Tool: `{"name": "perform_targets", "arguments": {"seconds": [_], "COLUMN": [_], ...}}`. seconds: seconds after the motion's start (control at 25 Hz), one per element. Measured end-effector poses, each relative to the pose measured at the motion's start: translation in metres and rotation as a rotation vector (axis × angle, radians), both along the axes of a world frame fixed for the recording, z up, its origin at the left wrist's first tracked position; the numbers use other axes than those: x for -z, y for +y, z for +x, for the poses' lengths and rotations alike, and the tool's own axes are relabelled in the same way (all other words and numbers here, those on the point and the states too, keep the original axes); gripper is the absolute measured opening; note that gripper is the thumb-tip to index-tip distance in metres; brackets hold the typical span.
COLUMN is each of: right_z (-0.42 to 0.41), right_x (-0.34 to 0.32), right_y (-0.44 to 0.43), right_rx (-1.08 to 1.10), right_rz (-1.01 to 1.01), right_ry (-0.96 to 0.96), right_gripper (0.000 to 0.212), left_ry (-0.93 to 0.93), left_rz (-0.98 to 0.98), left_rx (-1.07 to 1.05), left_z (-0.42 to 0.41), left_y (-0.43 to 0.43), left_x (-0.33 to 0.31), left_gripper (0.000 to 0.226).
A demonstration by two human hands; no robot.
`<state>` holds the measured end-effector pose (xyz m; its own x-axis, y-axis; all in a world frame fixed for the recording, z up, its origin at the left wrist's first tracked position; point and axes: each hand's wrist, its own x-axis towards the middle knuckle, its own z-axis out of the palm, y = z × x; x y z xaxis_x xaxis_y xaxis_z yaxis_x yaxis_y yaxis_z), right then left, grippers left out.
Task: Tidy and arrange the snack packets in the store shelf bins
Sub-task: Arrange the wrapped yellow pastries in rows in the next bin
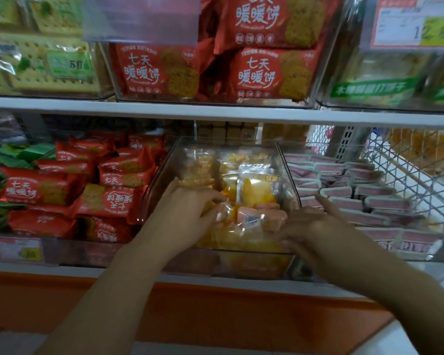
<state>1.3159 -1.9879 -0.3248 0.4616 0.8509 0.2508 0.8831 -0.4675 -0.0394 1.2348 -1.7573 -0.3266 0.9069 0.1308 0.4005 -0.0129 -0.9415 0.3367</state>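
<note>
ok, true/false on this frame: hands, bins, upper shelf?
1. The left hand grips yellow packets in the middle bin, with the right hand beside it. True.
2. Red packets fill the bin to its right. False: red packets are in the bin to its left; pink packets are on the right.
3. A clear packet with yellow contents stands upright in the middle bin. True.
4. The upper shelf is bare. False: the upper shelf carries large red packs and green-labelled packs.
</note>
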Motion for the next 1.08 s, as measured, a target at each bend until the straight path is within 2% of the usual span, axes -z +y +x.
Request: {"name": "perform_targets", "arguments": {"seconds": [0.08, 0.16, 0.24, 0.32, 0.4, 0.48, 0.56, 0.6, 0.68, 0.76, 0.92, 1.0, 1.08], "right_z": [-0.005, -0.005, -0.004, -0.003, 0.0, 0.006, 0.008, 0.006, 0.004, 0.002, 0.002, 0.004, 0.007], "right_x": [0.012, 0.021, 0.024, 0.023, 0.015, 0.006, -0.004, -0.008, -0.014, -0.017, -0.018, -0.017, -0.018], "right_y": [-0.001, -0.004, -0.007, -0.006, -0.008, -0.01, -0.012, -0.012, -0.01, -0.008, -0.002, -0.001, -0.003], "right_rx": [0.032, 0.0, -0.01, -0.027, -0.049, -0.038, 0.032, 0.084, 0.158, 0.18, 0.058, 0.048, 0.094], "right_rz": [-0.061, -0.041, -0.008, 0.041, 0.161, 0.306, 0.531, 0.665, 0.851, 0.925, 1.032, 1.069, 1.09], "right_ry": [-0.097, -0.092, -0.102, -0.117, -0.05, 0.036, 0.177, 0.312, 0.585, 0.78, 1.256, 1.301, 1.177], "right_gripper": [0.034, 0.036, 0.038, 0.039, 0.032, 0.03, 0.027, 0.025, 0.024, 0.026, 0.031, 0.044, 0.038], "left_ry": [0.089, 0.245, 0.299, 0.245, 0.049, -0.181, -0.259, -0.271, -0.3, -0.334, -0.377, -0.395, -0.392], "left_rz": [-0.045, 0.062, 0.161, 0.199, 0.194, 0.03, -0.275, -0.389, -0.499, -0.499, -0.262, -0.222, -0.285], "left_rx": [0.017, 0.007, -0.013, -0.049, -0.072, -0.082, -0.054, -0.023, 0.073, 0.19, 0.296, 0.302, 0.268], "left_z": [0.012, 0.02, 0.024, 0.026, 0.023, 0.016, 0.007, 0.003, -0.001, -0.003, -0.003, -0.004, -0.008], "left_y": [0.0, -0.01, -0.023, -0.03, -0.031, -0.029, -0.028, -0.03, -0.035, -0.041, -0.048, -0.051, -0.053], "left_x": [0.001, 0.004, 0.006, 0.002, -0.007, -0.019, -0.025, -0.025, -0.019, -0.013, -0.007, -0.006, -0.008], "left_gripper": [0.019, 0.017, 0.013, 0.011, 0.009, 0.008, 0.01, 0.013, 0.018, 0.017, 0.004, 0.011, 0.022]}}
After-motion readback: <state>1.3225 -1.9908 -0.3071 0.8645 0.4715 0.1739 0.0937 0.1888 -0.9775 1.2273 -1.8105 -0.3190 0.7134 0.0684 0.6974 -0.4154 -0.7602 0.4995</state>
